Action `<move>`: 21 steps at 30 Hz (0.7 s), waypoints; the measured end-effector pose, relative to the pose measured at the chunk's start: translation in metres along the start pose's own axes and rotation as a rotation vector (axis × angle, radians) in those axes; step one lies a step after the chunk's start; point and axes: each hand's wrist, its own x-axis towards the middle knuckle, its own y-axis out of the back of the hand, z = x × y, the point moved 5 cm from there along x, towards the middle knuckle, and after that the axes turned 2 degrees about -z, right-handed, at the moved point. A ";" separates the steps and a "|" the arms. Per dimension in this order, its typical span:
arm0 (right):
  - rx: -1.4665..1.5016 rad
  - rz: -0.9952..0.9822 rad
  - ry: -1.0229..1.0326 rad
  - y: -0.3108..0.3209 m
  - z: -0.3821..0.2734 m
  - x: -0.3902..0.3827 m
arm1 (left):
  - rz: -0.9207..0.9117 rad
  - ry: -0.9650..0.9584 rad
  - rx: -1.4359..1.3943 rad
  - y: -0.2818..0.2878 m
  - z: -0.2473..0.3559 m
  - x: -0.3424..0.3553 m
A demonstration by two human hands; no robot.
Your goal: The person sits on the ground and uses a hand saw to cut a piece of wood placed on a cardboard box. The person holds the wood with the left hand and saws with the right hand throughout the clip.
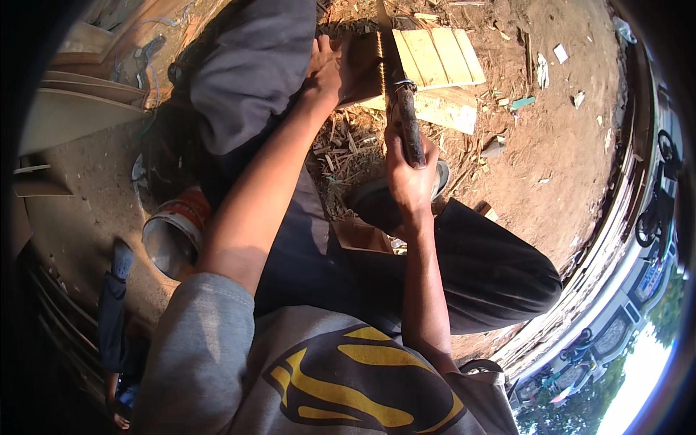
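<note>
My right hand (411, 167) is closed around the dark round handle (410, 130) of a long-bladed tool. Its narrow dark blade (386, 29) points away from me, along the bright, notched-looking edge of a dark wooden board (360, 67). Whether those notches belong to the blade or the wood, I cannot tell. My left hand (326, 69) grips the board's left side beside my trouser leg, some fingers bent and partly hidden. Right of the blade lies a pale wooden block (440, 56) with dark lines across it, above another pale wood piece (453, 109).
Wood chips (348, 141) litter the dirt ground between my legs. A red and white bucket (174, 235) stands left of my left arm. Curved sheets (87, 109) lean at far left. Another person's leg (116, 304) shows at lower left. Motorbikes (652, 217) stand at far right.
</note>
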 end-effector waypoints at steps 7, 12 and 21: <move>-0.205 0.030 0.204 0.018 0.022 -0.053 | 0.120 0.037 -0.090 0.006 0.004 -0.005; -0.121 -0.006 0.078 0.000 0.004 0.009 | -0.077 0.021 -0.158 0.011 0.005 0.003; -0.130 0.028 0.226 0.020 0.022 -0.059 | 0.026 0.017 -0.176 0.019 0.007 -0.006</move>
